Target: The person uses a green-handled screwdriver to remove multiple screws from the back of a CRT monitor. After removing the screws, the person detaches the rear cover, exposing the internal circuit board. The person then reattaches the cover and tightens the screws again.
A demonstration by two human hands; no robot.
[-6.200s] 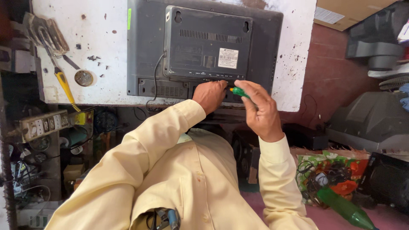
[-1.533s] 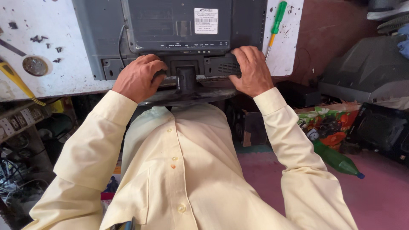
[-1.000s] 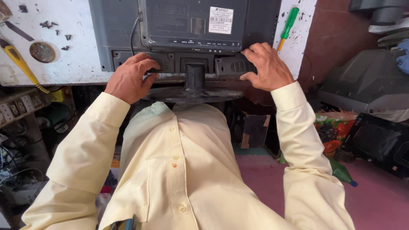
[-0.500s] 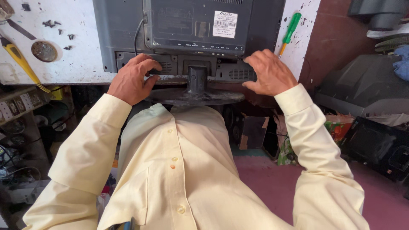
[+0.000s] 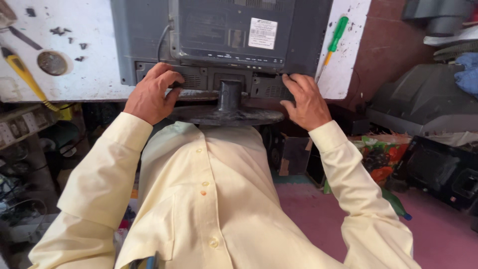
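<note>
At the near edge of the white, paint-chipped tabletop [image 5: 84, 30] lies a grey flat-screen television set [image 5: 224, 40], back side up, its long axis running left to right. Its round dark pedestal stand [image 5: 226, 112] juts off the edge toward the person's chest. The left hand [image 5: 149, 94] grips the set's lower rim just left of the stand's neck, fingers [image 5: 167, 79] curled and clamped over the edge. The right hand [image 5: 306, 102] rests on the rim just right of the neck, fingers [image 5: 294, 84] slightly spread and pressed on the casing. Both hands sit about equally near the stand, one on each side. A green-handled screwdriver [image 5: 332, 42] lies farther right on the tabletop, apart from the right hand. A yellow-handled tool [image 5: 25, 74] lies far left.
</note>
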